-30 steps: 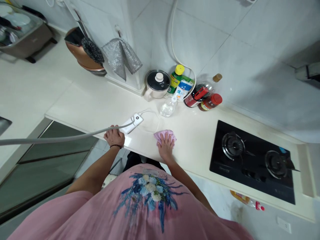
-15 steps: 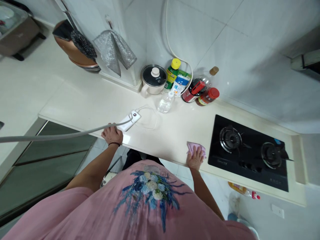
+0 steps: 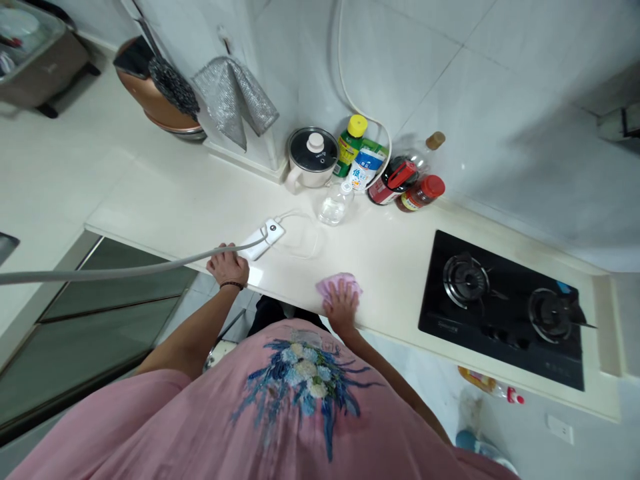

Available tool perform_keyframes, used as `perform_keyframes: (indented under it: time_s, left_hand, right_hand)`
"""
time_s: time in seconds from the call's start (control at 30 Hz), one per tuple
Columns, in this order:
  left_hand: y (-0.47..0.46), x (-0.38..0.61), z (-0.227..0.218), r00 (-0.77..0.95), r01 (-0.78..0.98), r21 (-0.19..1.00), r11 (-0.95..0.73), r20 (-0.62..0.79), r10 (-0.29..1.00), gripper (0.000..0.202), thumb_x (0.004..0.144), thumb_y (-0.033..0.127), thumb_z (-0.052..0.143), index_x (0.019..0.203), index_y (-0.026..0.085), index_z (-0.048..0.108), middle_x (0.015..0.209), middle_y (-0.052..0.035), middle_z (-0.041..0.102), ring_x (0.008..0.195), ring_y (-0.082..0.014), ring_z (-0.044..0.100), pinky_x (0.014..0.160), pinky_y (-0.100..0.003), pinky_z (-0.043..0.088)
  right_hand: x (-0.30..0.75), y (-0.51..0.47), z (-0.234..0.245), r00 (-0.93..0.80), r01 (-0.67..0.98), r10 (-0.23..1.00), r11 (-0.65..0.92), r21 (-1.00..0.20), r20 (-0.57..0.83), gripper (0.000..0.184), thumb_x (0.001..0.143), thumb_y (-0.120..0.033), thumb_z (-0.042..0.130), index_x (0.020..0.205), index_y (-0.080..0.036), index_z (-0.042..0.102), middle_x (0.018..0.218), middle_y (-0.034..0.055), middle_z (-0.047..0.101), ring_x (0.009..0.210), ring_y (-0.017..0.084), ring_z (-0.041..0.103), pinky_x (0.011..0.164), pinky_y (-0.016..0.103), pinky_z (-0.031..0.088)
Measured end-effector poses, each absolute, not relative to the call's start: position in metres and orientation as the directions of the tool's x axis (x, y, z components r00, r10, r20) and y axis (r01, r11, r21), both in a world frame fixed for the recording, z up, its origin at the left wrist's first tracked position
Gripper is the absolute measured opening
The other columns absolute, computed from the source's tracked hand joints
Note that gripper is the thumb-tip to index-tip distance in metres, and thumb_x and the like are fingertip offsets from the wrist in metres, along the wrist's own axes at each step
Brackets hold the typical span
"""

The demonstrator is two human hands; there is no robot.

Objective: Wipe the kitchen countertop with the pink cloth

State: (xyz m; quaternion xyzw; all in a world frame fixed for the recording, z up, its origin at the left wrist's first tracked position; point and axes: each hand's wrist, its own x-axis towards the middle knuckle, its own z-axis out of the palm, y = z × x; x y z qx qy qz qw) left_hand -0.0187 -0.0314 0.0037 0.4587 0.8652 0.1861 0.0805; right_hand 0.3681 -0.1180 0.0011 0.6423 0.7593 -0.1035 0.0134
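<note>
My right hand (image 3: 342,301) presses down on a pink cloth (image 3: 334,284) on the cream countertop (image 3: 190,200), close to its front edge, fingers laid over the cloth. My left hand (image 3: 229,265) rests with curled fingers on the counter's front edge. It sits beside a white power strip (image 3: 262,239) and just under a grey cable (image 3: 125,271) that runs off to the left.
A black two-burner gas hob (image 3: 503,308) is set in the counter to the right. Against the wall stand a small lidded pot (image 3: 311,160), a clear bottle (image 3: 335,205) and several sauce bottles (image 3: 400,183). A copper pan (image 3: 155,100) and grey rag (image 3: 235,100) are at back left.
My right hand slid the pink cloth right to the hob's edge, then back left along the front edge. My left hand stayed put.
</note>
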Motion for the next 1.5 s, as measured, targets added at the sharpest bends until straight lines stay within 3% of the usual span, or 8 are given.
perform_keyframes:
  time_s: [0.13,0.33,0.6,0.87,0.97,1.1,1.3,1.5]
  left_hand:
    - [-0.031,-0.017,0.006,-0.568,0.766,0.389,0.511,0.038,0.822,0.059,0.092,0.029,0.049,0.150,0.018,0.060,0.162,-0.0197,0.051,0.155,-0.0370,0.037,0.124,-0.061,0.024]
    - [-0.031,-0.014,0.013,-0.574,0.757,0.394,0.521,0.020,0.818,0.058,0.093,0.028,0.049,0.149,0.018,0.061,0.161,-0.0196,0.052,0.155,-0.0367,0.037,0.125,-0.060,0.022]
    - [-0.030,-0.012,0.019,-0.589,0.734,0.401,0.548,-0.026,0.808,0.059,0.092,0.027,0.052,0.151,0.019,0.060,0.161,-0.0195,0.053,0.155,-0.0374,0.036,0.126,-0.060,0.020]
    - [-0.030,-0.013,0.019,-0.579,0.737,0.410,0.537,-0.025,0.815,0.059,0.092,0.026,0.051,0.151,0.019,0.060,0.160,-0.0198,0.053,0.155,-0.0382,0.037,0.126,-0.060,0.019]
    - [-0.030,-0.013,0.019,-0.583,0.736,0.406,0.541,-0.025,0.812,0.059,0.092,0.026,0.051,0.150,0.020,0.060,0.159,-0.0195,0.054,0.154,-0.0384,0.037,0.126,-0.061,0.020]
    - [-0.030,-0.012,0.019,-0.588,0.746,0.382,0.545,-0.007,0.809,0.057,0.093,0.027,0.050,0.148,0.020,0.062,0.157,-0.0191,0.055,0.154,-0.0371,0.039,0.126,-0.059,0.022]
    - [-0.030,-0.012,0.018,-0.594,0.741,0.386,0.549,-0.004,0.805,0.057,0.093,0.028,0.049,0.149,0.020,0.061,0.158,-0.0187,0.055,0.155,-0.0356,0.038,0.127,-0.058,0.021]
    - [-0.030,-0.014,0.015,-0.593,0.736,0.394,0.551,-0.018,0.805,0.057,0.093,0.029,0.051,0.149,0.020,0.061,0.158,-0.0194,0.055,0.154,-0.0371,0.038,0.127,-0.059,0.021]
  right_hand:
    - [0.319,-0.095,0.009,-0.479,0.865,0.871,0.447,-0.228,-0.111,0.067,0.106,-0.052,0.052,0.168,-0.031,0.042,0.179,0.0070,0.030,0.166,0.036,0.020,0.133,0.061,0.009]
    - [0.323,-0.075,0.012,-0.531,0.831,0.829,0.468,-0.300,-0.175,0.066,0.106,-0.050,0.054,0.169,-0.034,0.040,0.180,0.0035,0.028,0.166,0.032,0.018,0.134,0.058,0.008]
    - [0.470,-0.074,-0.001,0.072,0.990,0.990,-0.086,-0.112,-0.125,0.066,0.109,-0.051,0.037,0.171,-0.028,0.036,0.180,0.0109,0.026,0.165,0.036,0.017,0.129,0.066,0.020]
    - [0.503,-0.030,-0.014,0.625,0.762,0.781,-0.613,-0.208,-0.013,0.072,0.109,-0.057,0.027,0.172,-0.023,0.032,0.177,0.0234,0.026,0.163,0.046,0.021,0.119,0.084,0.021]
    - [0.449,-0.008,-0.011,0.515,0.837,0.857,-0.508,-0.205,-0.024,0.073,0.109,-0.054,0.029,0.173,-0.019,0.031,0.179,0.0234,0.023,0.164,0.046,0.014,0.122,0.083,0.017]
    - [0.358,-0.001,-0.002,0.103,0.970,0.985,-0.131,-0.206,-0.141,0.070,0.110,-0.050,0.034,0.174,-0.023,0.028,0.181,0.0170,0.018,0.167,0.043,0.008,0.126,0.078,0.013]
    - [0.275,-0.031,0.014,-0.435,0.890,0.855,0.359,-0.283,-0.284,0.072,0.107,-0.048,0.051,0.173,-0.032,0.028,0.183,0.0060,0.017,0.168,0.036,0.006,0.133,0.065,0.004]
    - [0.338,-0.016,0.012,-0.426,0.891,0.874,0.362,-0.273,-0.232,0.064,0.108,-0.048,0.049,0.170,-0.037,0.036,0.182,0.0021,0.023,0.168,0.032,0.011,0.134,0.061,0.009]
